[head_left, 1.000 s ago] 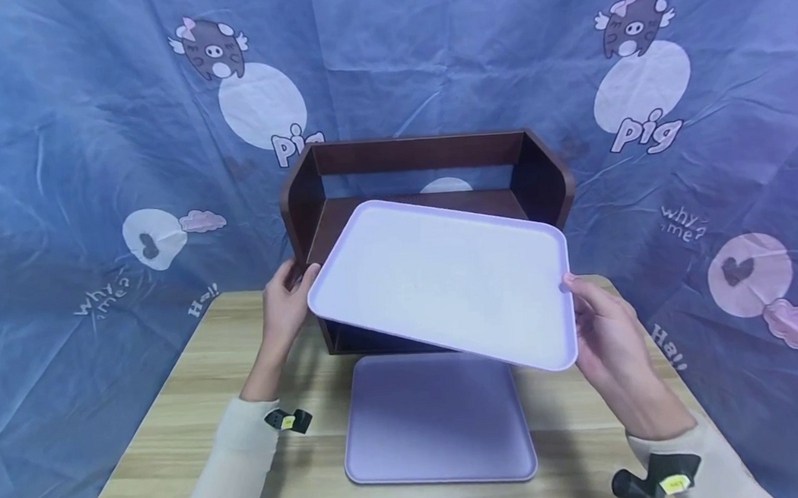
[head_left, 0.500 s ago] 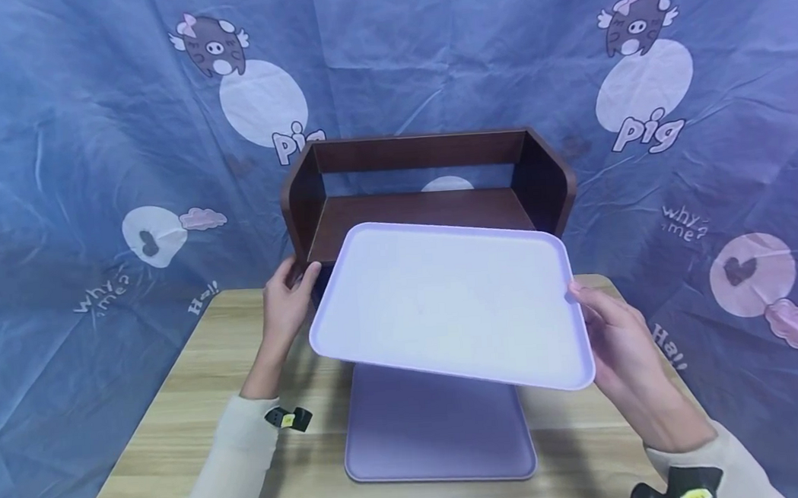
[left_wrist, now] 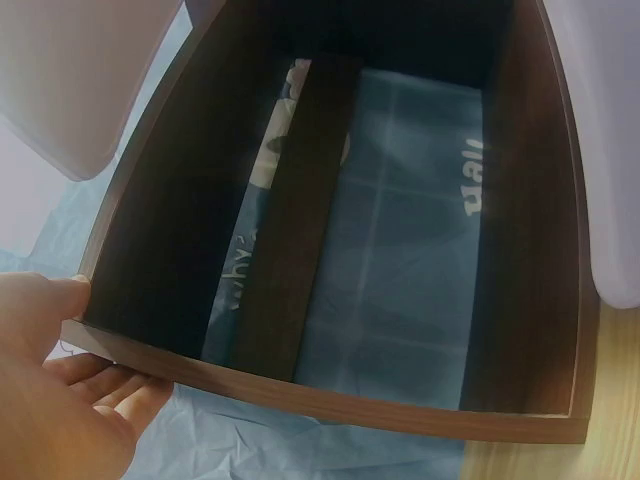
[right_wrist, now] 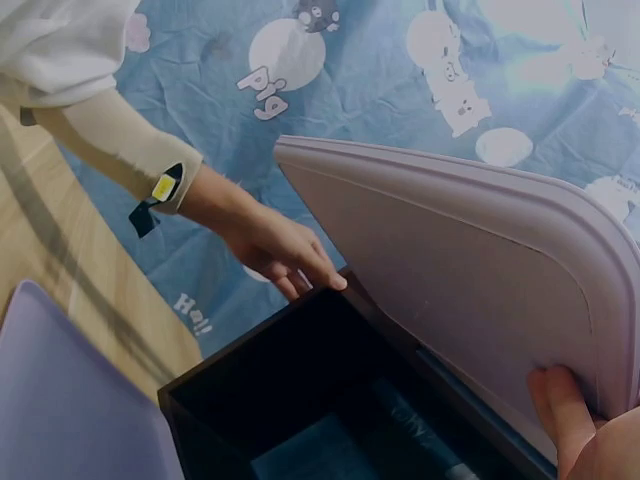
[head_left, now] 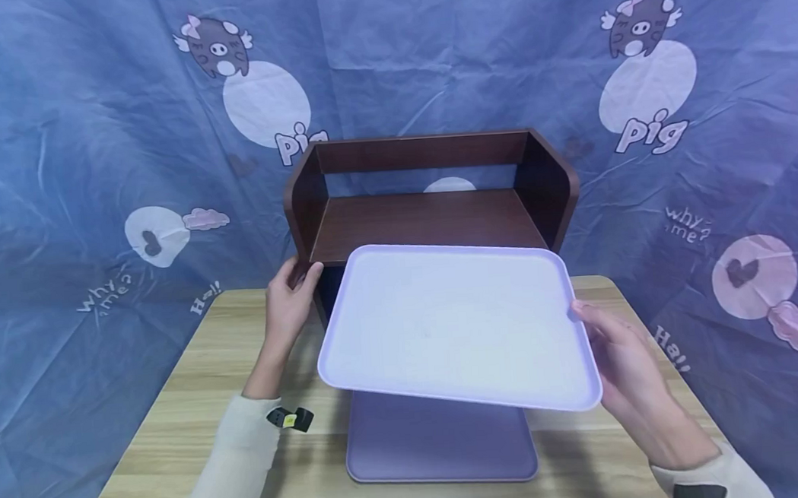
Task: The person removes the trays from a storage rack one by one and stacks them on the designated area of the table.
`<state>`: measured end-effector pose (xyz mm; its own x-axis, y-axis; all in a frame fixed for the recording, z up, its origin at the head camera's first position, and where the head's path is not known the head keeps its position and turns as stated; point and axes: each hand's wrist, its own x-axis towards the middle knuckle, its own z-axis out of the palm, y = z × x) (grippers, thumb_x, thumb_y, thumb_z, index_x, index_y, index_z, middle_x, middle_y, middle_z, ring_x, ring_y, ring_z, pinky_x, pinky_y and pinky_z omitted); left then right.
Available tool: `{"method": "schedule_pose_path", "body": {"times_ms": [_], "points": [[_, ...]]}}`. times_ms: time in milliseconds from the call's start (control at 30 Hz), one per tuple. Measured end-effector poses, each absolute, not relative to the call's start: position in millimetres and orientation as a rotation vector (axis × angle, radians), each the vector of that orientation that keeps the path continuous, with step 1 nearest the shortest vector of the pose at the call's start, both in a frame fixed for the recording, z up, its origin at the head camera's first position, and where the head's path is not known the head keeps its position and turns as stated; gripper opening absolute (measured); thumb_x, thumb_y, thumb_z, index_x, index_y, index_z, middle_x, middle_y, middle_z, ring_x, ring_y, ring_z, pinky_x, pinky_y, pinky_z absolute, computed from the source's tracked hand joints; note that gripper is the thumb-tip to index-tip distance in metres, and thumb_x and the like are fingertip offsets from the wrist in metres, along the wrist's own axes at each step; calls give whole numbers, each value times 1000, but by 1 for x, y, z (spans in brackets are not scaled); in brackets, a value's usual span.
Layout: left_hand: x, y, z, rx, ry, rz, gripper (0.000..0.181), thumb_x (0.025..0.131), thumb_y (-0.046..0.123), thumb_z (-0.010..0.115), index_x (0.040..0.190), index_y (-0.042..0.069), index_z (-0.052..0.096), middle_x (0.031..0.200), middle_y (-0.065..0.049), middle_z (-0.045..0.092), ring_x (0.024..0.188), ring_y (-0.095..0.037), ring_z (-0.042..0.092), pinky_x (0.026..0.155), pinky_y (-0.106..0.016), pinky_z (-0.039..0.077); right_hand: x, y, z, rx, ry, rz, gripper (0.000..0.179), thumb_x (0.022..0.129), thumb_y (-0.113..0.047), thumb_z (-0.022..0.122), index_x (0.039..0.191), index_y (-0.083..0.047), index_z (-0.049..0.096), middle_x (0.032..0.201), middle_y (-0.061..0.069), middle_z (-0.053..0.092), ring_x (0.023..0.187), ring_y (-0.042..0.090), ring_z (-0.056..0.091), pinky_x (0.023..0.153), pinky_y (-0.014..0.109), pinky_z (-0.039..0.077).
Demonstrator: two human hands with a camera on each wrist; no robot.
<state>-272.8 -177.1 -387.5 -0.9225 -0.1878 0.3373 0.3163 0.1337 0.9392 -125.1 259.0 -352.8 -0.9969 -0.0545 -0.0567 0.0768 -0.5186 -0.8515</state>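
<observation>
My right hand (head_left: 633, 375) grips a pale lilac tray (head_left: 455, 325) by its right short edge, thumb on top and fingers underneath. The tray is held in the air in front of a dark brown wooden shelf (head_left: 431, 220), covering much of its lower compartment in the head view. My left hand (head_left: 289, 301) holds the shelf's left front corner, thumb on the shelf board and fingers round the outer side, as the left wrist view also shows. A second lilac tray (head_left: 442, 448) lies flat on the table below the raised one, partly hidden by it.
Light wood-grain table (head_left: 195, 391) stretches under everything. Behind it and on both sides hangs a blue cloth (head_left: 387, 59) printed with pigs and words. The lower compartment (left_wrist: 400, 240) has an open back with a crossbar (left_wrist: 300, 220).
The right hand has lowered the tray and drawn it toward the body, uncovering more of the shelf board. The left hand stays on the shelf corner, and the lower tray has not moved.
</observation>
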Motion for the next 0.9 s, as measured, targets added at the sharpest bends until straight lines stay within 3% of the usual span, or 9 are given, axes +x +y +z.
{"method": "schedule_pose_path", "body": {"times_ms": [900], "points": [[-273,-178,-389,-127,-2071,-1807,49,105,18,71,146,-5,59,148,-28,61,141,-35,60,115,-24,53,-115,258,-383,166,1569,-2639,34,114,-19,49,100,-21,80,95,-4,80,84,12,75,74,28,66]]}}
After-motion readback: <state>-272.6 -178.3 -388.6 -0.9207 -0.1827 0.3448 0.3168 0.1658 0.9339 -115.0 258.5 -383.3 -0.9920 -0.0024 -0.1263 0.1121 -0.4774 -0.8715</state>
